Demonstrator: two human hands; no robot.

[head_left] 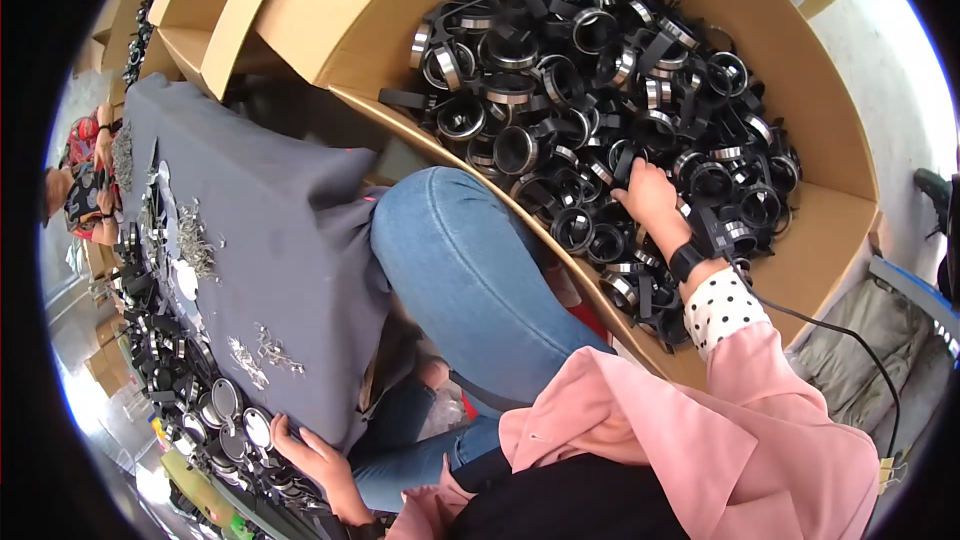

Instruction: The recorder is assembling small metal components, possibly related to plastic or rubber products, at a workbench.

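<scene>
My right hand (648, 195) reaches into a big cardboard box (350, 20) filled with several black ring-shaped parts with silver bands (560, 80). Its fingers close around one black part near the middle of the pile. A black strap with a cable sits on that wrist. My left hand (310, 455) rests at the edge of a table covered with a dark grey cloth (270, 230), fingers curled on the cloth next to round silver-rimmed parts (235, 410).
Small heaps of metal clips (265, 350) and white discs (185, 280) lie on the cloth. More cardboard boxes (190, 10) stand beyond the table. Another person (85, 180) sits at the far left. My knee in blue jeans (470, 270) lies between table and box.
</scene>
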